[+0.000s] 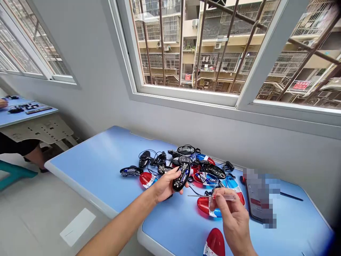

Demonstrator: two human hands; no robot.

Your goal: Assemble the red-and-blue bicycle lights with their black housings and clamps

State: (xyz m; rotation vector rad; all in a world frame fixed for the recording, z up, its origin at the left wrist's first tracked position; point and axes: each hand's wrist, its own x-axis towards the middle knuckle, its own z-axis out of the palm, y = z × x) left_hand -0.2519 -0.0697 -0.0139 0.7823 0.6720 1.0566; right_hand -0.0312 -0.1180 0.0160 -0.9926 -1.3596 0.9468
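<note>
My left hand (163, 186) is closed around a black oval battery housing (182, 177), holding it tilted above the table with its open side and blue batteries showing. In my right hand (236, 218) a thin screwdriver (201, 196) with a clear handle is pinched, its shaft pointing left below the housing and apart from it. Beneath the right fingers lies a red and blue plastic shell (203, 205). Another red shell (215, 241) rests near the front edge. Behind the left hand is a pile of similar black housings (186, 149) with cables.
The blue table (106, 160) stands against a wall under barred windows. A dark, partly pixelated flat object (254, 199) lies at right, beside a thin black stick (291, 196). On the far left, a person's leg (36, 156) shows under another table (45, 113).
</note>
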